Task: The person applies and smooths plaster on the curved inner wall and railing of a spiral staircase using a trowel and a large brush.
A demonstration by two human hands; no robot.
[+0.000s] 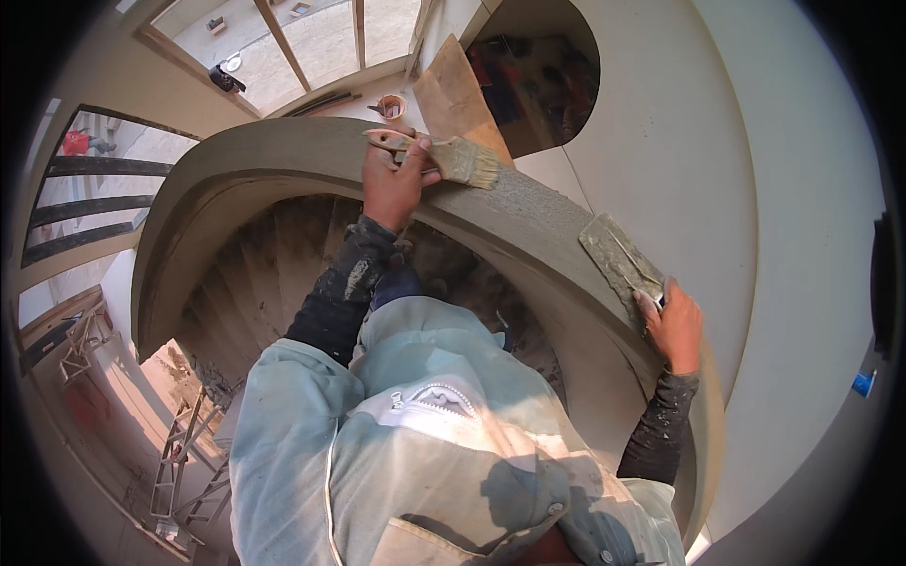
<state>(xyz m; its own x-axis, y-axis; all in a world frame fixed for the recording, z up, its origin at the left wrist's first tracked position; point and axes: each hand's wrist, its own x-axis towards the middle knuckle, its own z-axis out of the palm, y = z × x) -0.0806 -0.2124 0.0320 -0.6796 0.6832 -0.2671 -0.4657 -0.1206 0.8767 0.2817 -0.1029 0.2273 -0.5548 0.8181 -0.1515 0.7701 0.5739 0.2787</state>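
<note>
My left hand (396,184) is closed round the handle of a wide paintbrush (469,163). Its cement-stained bristles point right, over the top of a curved grey plastered stair wall (311,146). Further right, my right hand (675,321) grips a rectangular plastering trowel (618,255) by its handle. Wet grey plaster is smeared on the trowel's upward face, and it sits over the wall's top edge. Between brush and trowel the plaster (543,203) looks rough and darker; left of the brush it looks smoother.
Curving steps (255,259) drop away inside the wall. A small bucket (391,106) and a brown board (458,94) lie beyond it, near a round dark opening (538,71). Metal ladder-like frames (175,462) stand at lower left. A white wall (802,236) rises at right.
</note>
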